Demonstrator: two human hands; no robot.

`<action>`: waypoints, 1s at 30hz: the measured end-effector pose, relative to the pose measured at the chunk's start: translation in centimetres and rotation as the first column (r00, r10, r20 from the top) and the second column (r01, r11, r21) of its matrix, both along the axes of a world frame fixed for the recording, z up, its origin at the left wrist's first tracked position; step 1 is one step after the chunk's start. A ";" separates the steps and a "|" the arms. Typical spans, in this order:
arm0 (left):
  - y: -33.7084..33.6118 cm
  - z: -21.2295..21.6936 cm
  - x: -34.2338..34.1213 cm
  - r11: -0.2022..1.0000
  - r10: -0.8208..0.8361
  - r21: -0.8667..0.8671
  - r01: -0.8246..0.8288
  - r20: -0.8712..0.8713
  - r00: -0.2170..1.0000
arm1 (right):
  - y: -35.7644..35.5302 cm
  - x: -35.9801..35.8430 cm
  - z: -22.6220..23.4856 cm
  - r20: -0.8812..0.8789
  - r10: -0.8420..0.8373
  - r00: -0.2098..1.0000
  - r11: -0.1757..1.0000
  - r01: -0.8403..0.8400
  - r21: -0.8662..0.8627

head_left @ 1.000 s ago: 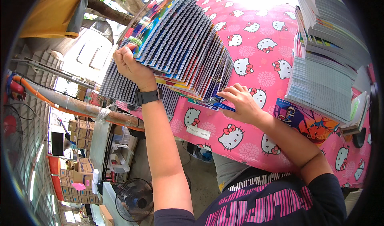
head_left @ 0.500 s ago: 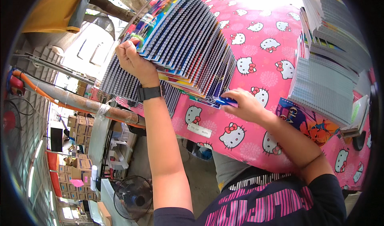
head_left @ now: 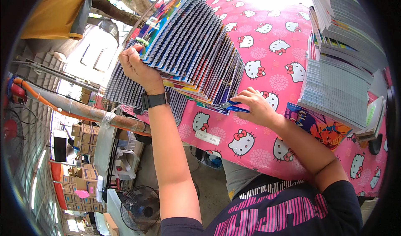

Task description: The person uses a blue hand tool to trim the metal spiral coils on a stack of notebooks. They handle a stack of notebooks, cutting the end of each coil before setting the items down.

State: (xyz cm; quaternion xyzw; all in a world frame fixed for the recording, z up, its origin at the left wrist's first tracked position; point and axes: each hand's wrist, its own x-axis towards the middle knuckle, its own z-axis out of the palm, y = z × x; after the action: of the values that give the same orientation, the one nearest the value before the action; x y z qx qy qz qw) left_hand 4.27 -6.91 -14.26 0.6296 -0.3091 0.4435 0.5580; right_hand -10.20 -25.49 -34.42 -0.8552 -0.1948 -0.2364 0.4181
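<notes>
Fanned stack of spiral notebooks (head_left: 196,52): tilting steeper than a second ago, leaning over pink cat-print table (head_left: 267,144). Left hand (head_left: 135,69) clenching upper end, lifted slightly higher. Right hand (head_left: 255,106) pinching lower corner, shifting marginally rightward.

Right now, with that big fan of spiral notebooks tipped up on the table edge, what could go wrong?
1. The fanned spiral notebooks lean past the pink cartoon-cat tablecloth edge, steadied by the left hand alone; a slip might spill them to the floor.
2. The right hand works at the fan's lower corner; fingers could get pinched.
3. The notebook stack nearby might be nudged.
</notes>
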 end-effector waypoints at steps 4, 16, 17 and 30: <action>0.2 0.0 -0.1 0.999 0.035 0.028 -0.035 0.002 0.999 | 0.3 -0.3 0.3 0.055 -0.102 0.993 0.995 0.103 -0.016; -0.1 0.0 -0.3 1.000 0.021 0.011 -0.021 0.012 1.000 | -0.9 1.0 0.6 -0.447 0.297 0.844 0.933 -0.157 0.323; -0.1 0.0 -0.3 1.000 0.016 0.006 -0.016 0.009 1.000 | -1.0 0.9 0.7 -0.534 0.321 0.782 0.925 -0.136 0.356; -0.2 0.1 -0.1 1.000 0.007 0.000 -0.007 0.006 1.000 | -0.4 0.6 0.1 -0.178 0.153 0.972 0.976 -0.120 0.181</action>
State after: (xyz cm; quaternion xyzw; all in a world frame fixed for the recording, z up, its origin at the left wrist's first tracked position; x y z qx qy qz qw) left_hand 4.13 -7.16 -14.17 0.6294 -0.3085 0.4475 0.5553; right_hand -9.57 -25.92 -34.32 -0.8199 -0.1918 -0.1397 0.5211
